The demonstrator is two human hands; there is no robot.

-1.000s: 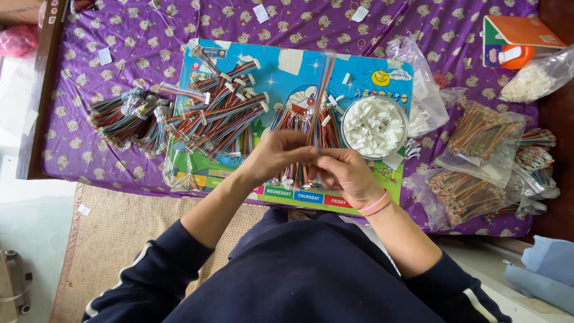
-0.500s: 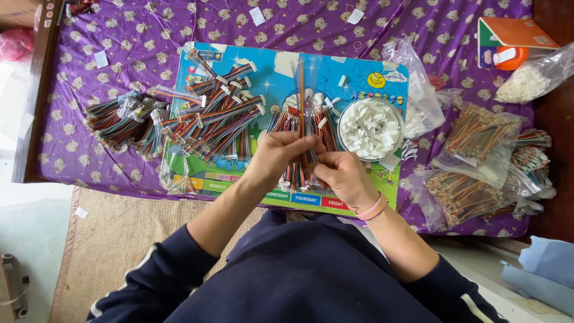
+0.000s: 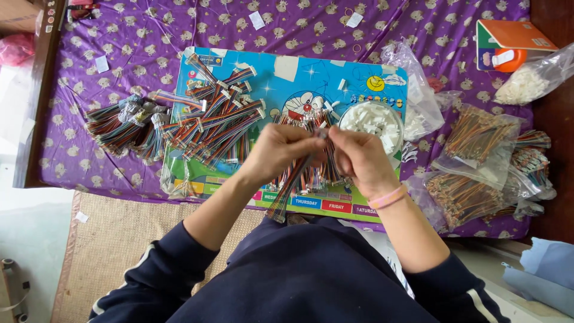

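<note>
Item: multicoloured ribbon cable (image 3: 293,179), flat, striped, dark connector at its lower end. Previously held upright between the hands; now slanted down-left, its tail trailing past the board's (image 3: 263,78) near edge. Upper end is pinched in the clenched grip of left hand (image 3: 276,152) and right hand (image 3: 357,160), fingertips meeting, above the board beside the white bowl (image 3: 373,122) of connectors.

One head-worn camera looks almost straight down from above the person's chest. It sits close: forearms and both hands fill the centre, the dark top fills the bottom edge. The purple cloth (image 3: 149,36) runs to the top edge, floor mat (image 3: 113,239) at lower left.
</note>
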